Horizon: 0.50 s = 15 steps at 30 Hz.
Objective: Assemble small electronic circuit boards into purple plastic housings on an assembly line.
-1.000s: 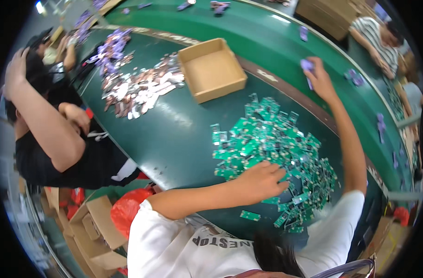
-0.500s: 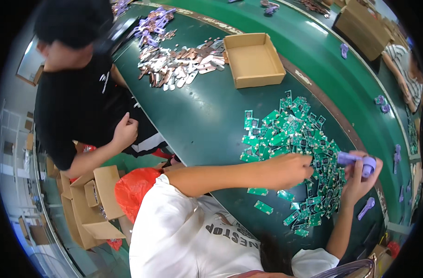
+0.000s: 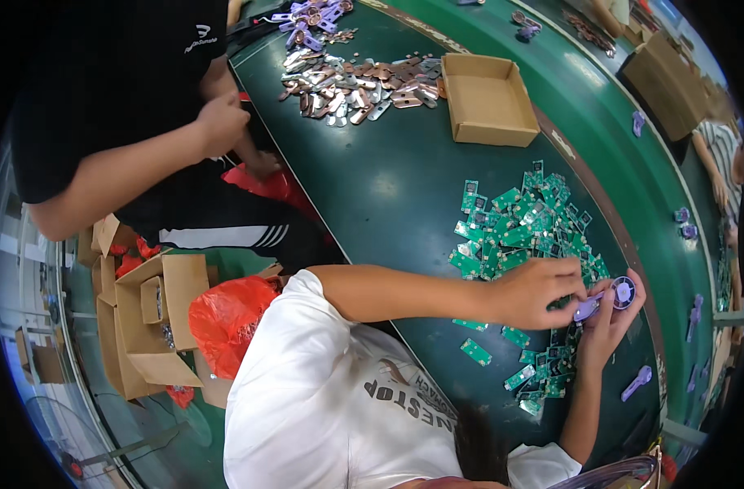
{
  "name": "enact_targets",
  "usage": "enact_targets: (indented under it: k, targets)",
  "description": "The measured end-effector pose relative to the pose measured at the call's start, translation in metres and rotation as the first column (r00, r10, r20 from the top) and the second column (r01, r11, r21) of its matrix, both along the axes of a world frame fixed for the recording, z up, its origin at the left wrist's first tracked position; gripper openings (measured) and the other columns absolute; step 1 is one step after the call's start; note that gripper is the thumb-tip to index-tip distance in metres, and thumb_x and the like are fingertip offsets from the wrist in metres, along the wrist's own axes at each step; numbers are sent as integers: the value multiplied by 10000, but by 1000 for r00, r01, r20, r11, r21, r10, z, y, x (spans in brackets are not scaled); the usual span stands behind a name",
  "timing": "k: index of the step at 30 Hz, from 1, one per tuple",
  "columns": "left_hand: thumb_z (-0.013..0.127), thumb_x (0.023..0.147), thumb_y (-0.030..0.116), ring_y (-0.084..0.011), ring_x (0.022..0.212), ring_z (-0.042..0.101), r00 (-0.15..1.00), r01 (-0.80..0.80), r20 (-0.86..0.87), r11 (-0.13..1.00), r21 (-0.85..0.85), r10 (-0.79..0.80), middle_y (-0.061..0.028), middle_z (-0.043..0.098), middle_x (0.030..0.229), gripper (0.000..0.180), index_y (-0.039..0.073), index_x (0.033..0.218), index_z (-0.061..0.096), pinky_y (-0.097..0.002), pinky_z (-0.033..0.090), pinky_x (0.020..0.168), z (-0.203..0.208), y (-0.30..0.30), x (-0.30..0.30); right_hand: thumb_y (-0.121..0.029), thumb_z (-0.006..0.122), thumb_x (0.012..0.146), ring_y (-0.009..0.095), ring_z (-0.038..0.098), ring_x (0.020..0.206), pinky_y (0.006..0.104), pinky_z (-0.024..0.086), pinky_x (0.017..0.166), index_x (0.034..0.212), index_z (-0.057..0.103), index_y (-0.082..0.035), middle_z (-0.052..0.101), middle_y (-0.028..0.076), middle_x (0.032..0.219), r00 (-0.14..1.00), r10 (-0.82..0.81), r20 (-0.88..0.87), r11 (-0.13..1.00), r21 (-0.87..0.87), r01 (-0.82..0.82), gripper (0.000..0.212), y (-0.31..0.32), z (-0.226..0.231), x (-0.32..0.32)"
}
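My right hand grips a purple plastic housing with a round ringed head and a short handle. Its round face is turned up, and the handle points toward my other hand. Closed, with its fingers curled, my left hand is at the handle's end; whatever its fingertips pinch is too hidden to name. Beneath both hands spreads a heap of small green circuit boards. A single board lies apart near the table's close edge. Another purple housing rests to the right of my right forearm.
A shallow cardboard box stands farther back on the dark green table, beside a pile of metal plates. Beyond runs a green conveyor belt with scattered purple parts. At left, a co-worker in black stands near open cartons.
My left hand has moved right to the purple housing. My right hand has turned the housing so its round face shows. The view has shifted, and the co-worker has come closer, one hand lowered.
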State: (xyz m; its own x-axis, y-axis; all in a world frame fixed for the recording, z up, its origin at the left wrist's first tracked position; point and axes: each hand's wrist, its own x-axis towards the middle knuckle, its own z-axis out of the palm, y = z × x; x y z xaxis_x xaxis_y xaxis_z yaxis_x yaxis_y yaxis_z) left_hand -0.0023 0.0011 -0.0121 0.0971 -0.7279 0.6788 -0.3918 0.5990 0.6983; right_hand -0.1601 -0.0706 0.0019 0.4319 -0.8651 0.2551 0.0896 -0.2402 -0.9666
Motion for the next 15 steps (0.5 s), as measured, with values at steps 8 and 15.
enact_targets:
  k: [8, 15]
  targets:
    - [742, 673, 175, -208, 731, 532, 895, -192, 353, 951, -244, 271, -58, 502, 852, 241, 57, 793, 570, -336, 475, 576, -7, 2, -3, -76, 457, 967, 143, 553, 907, 203, 510, 664, 1399, 219, -84, 532, 153, 1115, 999, 31, 29, 995, 92, -33, 493, 16, 8, 3]
    - [730, 658, 153, -233, 760, 533, 939, -221, 223, 957, -187, 261, -71, 498, 855, 243, 48, 782, 550, -349, 465, 601, -11, 1, -2, -56, 475, 961, 167, 584, 911, 208, 527, 670, 1405, 220, -71, 533, 167, 1134, 993, -68, -100, 987, -155, 52, 512, 20, 3, 9]
